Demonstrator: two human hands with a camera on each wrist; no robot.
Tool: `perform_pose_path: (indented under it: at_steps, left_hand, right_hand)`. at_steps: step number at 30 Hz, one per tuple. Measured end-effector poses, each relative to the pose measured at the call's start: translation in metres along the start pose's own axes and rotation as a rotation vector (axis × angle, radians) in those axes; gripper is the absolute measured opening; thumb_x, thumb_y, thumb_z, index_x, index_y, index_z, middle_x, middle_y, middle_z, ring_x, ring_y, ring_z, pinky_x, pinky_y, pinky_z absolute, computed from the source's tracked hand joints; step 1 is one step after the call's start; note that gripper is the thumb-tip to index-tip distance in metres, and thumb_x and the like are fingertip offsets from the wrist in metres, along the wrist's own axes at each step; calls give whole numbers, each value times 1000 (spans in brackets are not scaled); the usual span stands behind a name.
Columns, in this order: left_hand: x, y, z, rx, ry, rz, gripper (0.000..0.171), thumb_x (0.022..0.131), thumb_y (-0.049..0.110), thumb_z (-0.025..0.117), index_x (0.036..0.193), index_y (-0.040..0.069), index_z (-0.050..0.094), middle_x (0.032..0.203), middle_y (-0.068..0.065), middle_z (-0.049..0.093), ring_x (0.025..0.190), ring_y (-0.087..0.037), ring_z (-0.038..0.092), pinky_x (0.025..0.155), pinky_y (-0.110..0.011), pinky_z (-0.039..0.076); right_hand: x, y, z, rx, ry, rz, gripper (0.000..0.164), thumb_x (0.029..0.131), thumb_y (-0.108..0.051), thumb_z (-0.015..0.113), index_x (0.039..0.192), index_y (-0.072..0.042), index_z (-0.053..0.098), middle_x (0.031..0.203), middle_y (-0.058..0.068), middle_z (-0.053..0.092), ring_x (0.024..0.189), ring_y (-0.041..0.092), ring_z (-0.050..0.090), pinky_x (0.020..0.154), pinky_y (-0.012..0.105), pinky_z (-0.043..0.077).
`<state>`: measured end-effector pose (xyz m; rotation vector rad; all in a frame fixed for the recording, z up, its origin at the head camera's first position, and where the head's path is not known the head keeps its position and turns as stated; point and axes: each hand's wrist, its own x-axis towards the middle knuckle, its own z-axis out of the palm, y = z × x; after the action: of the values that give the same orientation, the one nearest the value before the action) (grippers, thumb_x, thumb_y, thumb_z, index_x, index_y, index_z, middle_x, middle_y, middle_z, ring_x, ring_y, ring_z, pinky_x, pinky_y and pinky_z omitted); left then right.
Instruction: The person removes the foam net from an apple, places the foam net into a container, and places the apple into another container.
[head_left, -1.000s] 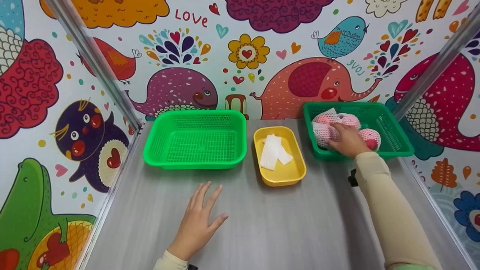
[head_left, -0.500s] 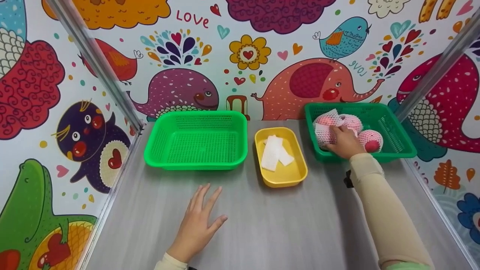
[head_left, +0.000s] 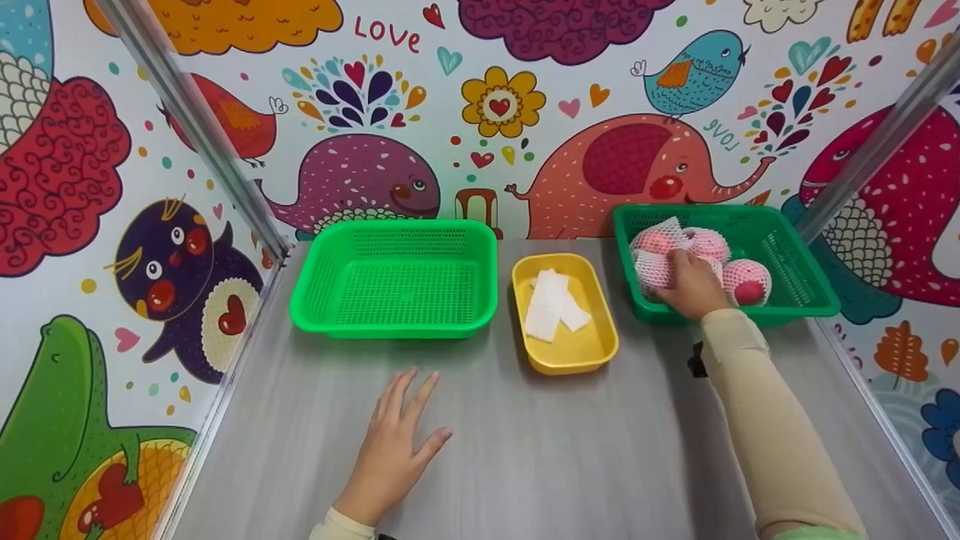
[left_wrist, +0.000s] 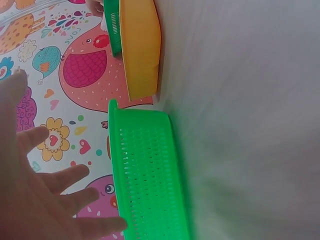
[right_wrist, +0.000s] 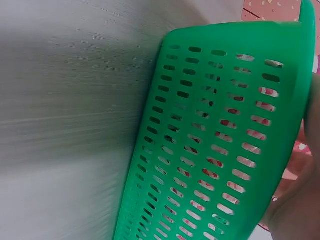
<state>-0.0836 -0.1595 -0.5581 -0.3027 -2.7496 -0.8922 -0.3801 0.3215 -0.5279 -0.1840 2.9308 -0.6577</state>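
My right hand (head_left: pixel 699 286) reaches over the front rim of the dark green basket (head_left: pixel 814 300). Its thumb and bent fingers grip a pink round fruit in a white foam net (head_left: pixel 651 271), partly covered by the hand. Beside it lie more netted fruits, among them one on the right (head_left: pixel 748 282) with a red patch showing. In the right wrist view the hand (right_wrist: pixel 300 195) is mostly behind the basket's slotted wall (right_wrist: pixel 210 130). My left hand (head_left: pixel 390 446) hovers with fingers spread, holding nothing, in front of the bright green basket (head_left: pixel 394 330).
Between the two baskets stands a yellow tray (head_left: pixel 574 352) with white foam net sleeves (head_left: pixel 547 306) lying crossed in it. The grey table (head_left: pixel 540 465) is bounded by printed walls (head_left: pixel 480 45) at the back and sides, with metal posts (head_left: pixel 202 135) at the corners.
My right hand's fingers have drawn in and bent around the netted fruit at the basket's left side. The left hand stays almost where it was.
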Motion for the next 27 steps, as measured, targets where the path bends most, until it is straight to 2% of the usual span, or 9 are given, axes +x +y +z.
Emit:
perform_pose_path:
  at_steps: [6,10,15,19,24,27]
  left_hand:
    - [-3,0,2,-4,-12,-24,74,96,60,56,159,31,30,160,-12,30,149,-35,19,109,-67,27]
    - [-3,-1,2,-6,-3,-20,74,96,59,57,159,29,31,159,-12,30,148,-37,20,109,-67,27]
    - [-2,0,3,0,-5,-11,73,97,59,55,160,34,27,160,-12,30,148,-39,20,109,-68,25]
    - [-4,0,4,7,8,0,74,97,58,56,160,35,26,159,-13,31,148,-40,21,108,-69,25]
    - [-6,1,4,7,22,16,74,97,57,57,159,29,30,157,-16,33,147,-41,23,108,-69,25]
    - [-6,1,4,1,21,14,73,97,58,56,159,28,31,156,-16,34,146,-41,24,108,-68,27]
  right_hand:
    - [0,-1,-1,14,-18,9,98,85,-33,82,156,-6,21,150,29,35,133,52,33,98,70,35]
    - [-2,0,-4,8,-11,-6,102,85,-35,82,160,-12,17,156,30,27,137,55,27,97,73,31]
    - [-6,1,-10,14,24,-25,106,86,-37,80,163,-19,9,158,32,20,140,56,22,98,76,27]
    - [-9,1,-14,20,47,-56,105,86,-37,80,162,-17,9,156,33,20,138,56,24,97,76,28]
    - [-12,-1,-18,20,77,-101,99,89,-36,78,160,-11,14,153,34,23,135,55,28,97,76,30]
    - [-13,-4,-20,30,90,-110,100,88,-40,77,160,-12,15,154,31,24,136,54,29,97,76,29]
